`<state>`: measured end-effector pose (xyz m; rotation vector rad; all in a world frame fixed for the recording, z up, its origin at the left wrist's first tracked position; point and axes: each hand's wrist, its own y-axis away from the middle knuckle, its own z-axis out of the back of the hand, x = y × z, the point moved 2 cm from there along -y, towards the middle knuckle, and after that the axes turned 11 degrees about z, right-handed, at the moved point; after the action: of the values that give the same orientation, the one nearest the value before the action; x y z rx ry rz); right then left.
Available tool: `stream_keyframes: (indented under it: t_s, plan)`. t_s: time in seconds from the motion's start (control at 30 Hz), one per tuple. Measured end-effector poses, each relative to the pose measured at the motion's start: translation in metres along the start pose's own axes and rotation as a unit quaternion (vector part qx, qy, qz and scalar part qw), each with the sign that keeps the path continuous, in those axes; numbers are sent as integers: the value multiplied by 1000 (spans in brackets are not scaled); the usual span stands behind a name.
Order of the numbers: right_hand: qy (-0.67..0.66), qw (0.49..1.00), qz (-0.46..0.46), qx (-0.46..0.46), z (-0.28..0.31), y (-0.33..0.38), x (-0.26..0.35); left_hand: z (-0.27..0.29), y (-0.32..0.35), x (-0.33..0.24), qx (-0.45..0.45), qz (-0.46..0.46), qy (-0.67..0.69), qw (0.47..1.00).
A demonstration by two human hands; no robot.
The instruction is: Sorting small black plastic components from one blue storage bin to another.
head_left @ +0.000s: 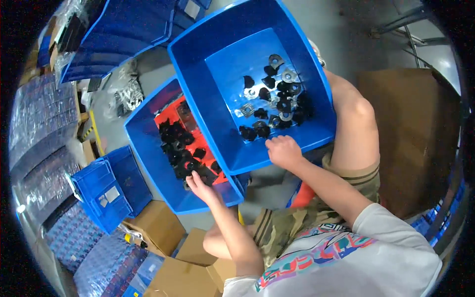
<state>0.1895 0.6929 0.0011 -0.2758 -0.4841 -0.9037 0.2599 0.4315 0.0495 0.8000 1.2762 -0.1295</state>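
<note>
Two blue plastic bins sit in front of me. In the left bin [148, 153], a pile of small black parts [177, 143] lies on a red layer. My left hand [200, 187] reaches in at the pile's near edge, fingers stretched and slightly apart, close to the black parts. The right bin [247, 158] stands higher and overlaps the left one's side. Black pieces and round metallic-looking parts [289, 75] are scattered over its floor. Over its near end is my right hand [284, 151], with the fingers curled; whatever they hold, if anything, is hidden.
My bare knee [363, 106] is beside the right bin. A large brown carton [405, 133] stands at the right. Folded blue crates [111, 185] and open cardboard boxes [158, 225] are at the left. Wrapped stacks [44, 123] line the far left, with a metal frame [403, 24] at upper right.
</note>
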Motion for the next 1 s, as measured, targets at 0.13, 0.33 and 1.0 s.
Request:
stream_keyframes:
  t_s: [0.13, 0.33, 1.0]
  plan:
    - [-3, 1000, 3, -12, 1, 1, 3, -92, 34, -12, 85, 61, -168, 980]
    - [-20, 999, 22, -25, 4, -10, 17, -124, 8, 27, 197, -249, -419, 851]
    - [43, 997, -29, 63, 21, 6, -18, 14, -55, 191, 209, 129, -703, 668]
